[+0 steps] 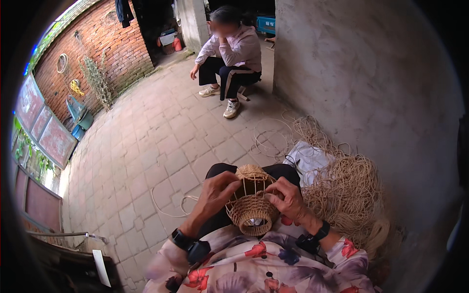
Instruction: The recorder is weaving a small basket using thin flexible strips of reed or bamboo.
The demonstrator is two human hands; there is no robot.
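A tan woven basket (250, 211) lies across my lap with its round opening toward me. Around its middle is an openwork band, where bare upright stakes show between two closely woven parts. My left hand (219, 191) is closed at the left side of this band, its thumb and fingertips drawn together at the stakes. On the right, my right hand (288, 199) pinches at the upper edge of the near woven part. Whether a loose strand is between the fingers is too small to tell. A thin pale strand (168, 213) loops out over the floor left of the basket.
A large heap of tan cord (349, 195) lies at my right against the grey wall (371, 73), with a white sack (310, 161) beside it. Another person (237, 53) sits on a low stool ahead. Paving (141, 166) spreads to the left toward a metal gate (46, 122).
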